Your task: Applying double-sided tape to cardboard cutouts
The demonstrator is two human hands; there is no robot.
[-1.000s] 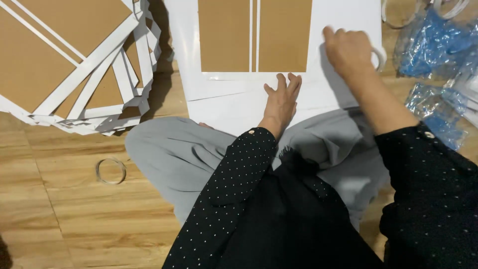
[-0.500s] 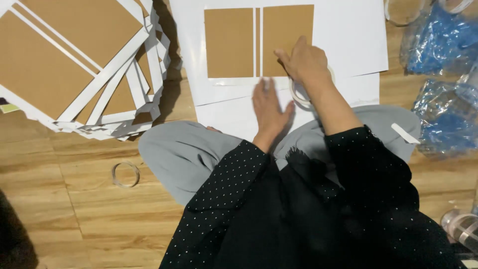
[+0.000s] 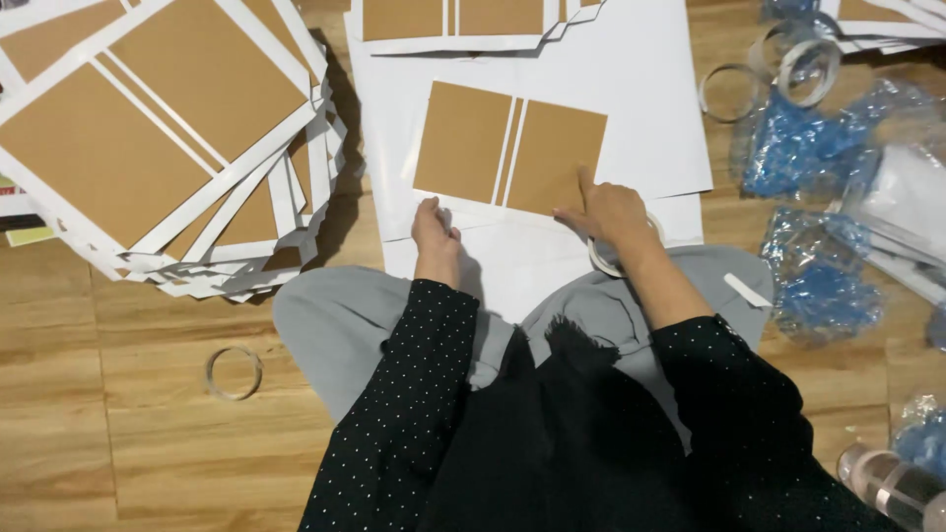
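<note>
A white sheet (image 3: pixel 641 118) lies on the floor in front of my knees, with brown cardboard panels (image 3: pixel 463 143) stuck on it side by side. My left hand (image 3: pixel 434 229) is curled at the sheet's near edge, pinching it just below the left panel. My right hand (image 3: pixel 609 212) holds a roll of clear tape (image 3: pixel 603 258) and points its forefinger onto the lower edge of the right panel (image 3: pixel 557 158).
A tall, fanned stack of finished white-and-brown sheets (image 3: pixel 158 138) fills the left. More sheets (image 3: pixel 453 25) lie at the top. Empty tape rings (image 3: pixel 234 372) (image 3: pixel 729 94), blue plastic packets (image 3: pixel 808 148) and a clear bottle (image 3: pixel 892 483) lie on the wooden floor.
My right hand came in from the far right with the tape roll and now presses on the right panel. My left hand shifted left to the sheet's near edge and curled.
</note>
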